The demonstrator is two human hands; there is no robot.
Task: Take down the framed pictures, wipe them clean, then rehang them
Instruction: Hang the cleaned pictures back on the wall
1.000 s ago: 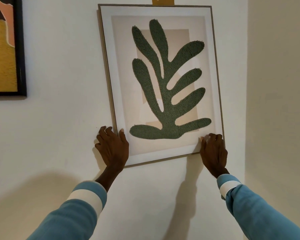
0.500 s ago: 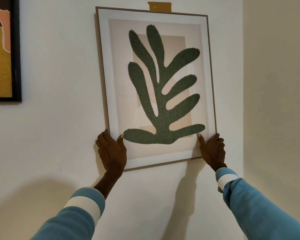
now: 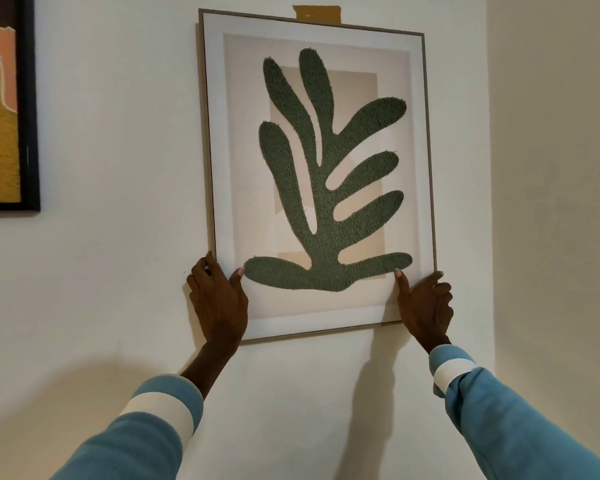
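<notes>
A framed picture point(image 3: 418, 168) with a thin wooden frame, white mat and a green leaf shape is against the white wall, slightly tilted. My left hand point(image 3: 217, 301) grips its lower left corner, thumb on the front, fingers round the edge. My right hand point(image 3: 425, 304) grips the lower right corner the same way. A strip of yellow-brown tape point(image 3: 317, 13) sits on the wall just above the frame's top edge. What the frame hangs on is hidden behind it.
A second picture with a black frame point(image 3: 28, 133) and orange-yellow art hangs at the far left. An inner wall corner point(image 3: 489, 202) runs down just right of the leaf picture.
The leaf picture sits lower in view, so the tape above it shows fully. Both thumbs have spread onto the picture's front; the hands keep hold of the bottom corners.
</notes>
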